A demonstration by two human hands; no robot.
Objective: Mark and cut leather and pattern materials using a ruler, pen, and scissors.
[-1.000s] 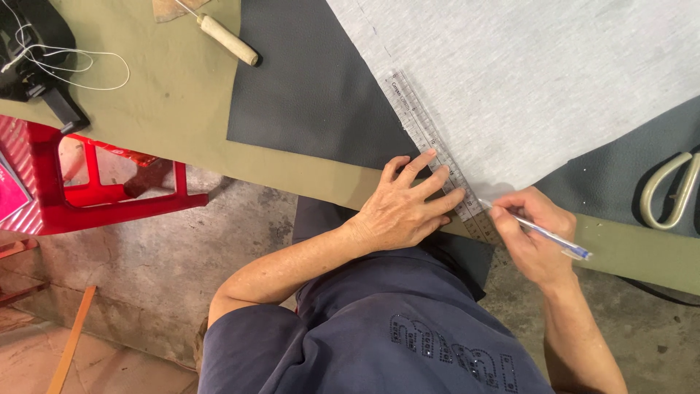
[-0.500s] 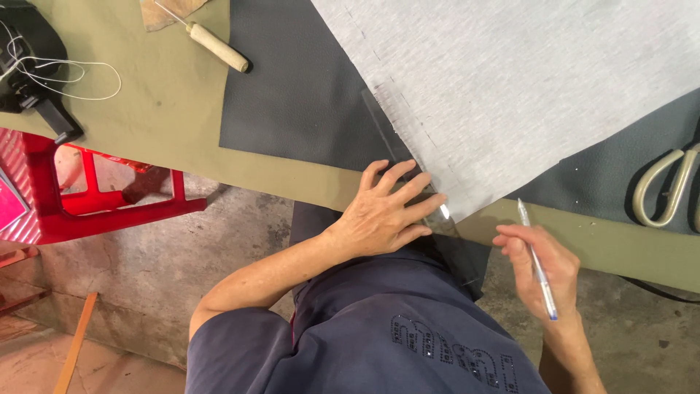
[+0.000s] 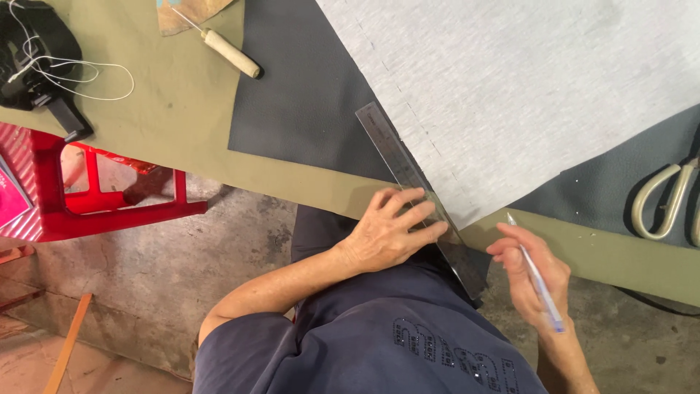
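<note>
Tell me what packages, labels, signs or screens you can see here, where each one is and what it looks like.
Pink flat package or booklet: far left edge, beside the red stool, mostly cut off; its kind is unclear.
Shirt print: bottom centre, on the dark blue shirt, small shiny studs.
No signs or screens.

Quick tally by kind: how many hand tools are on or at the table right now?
Ruler: 1, pressed flat by the left hand
Pen: 1, in the right hand
Awl with wooden handle: 1
Scissors: 1
Total: 4
</note>
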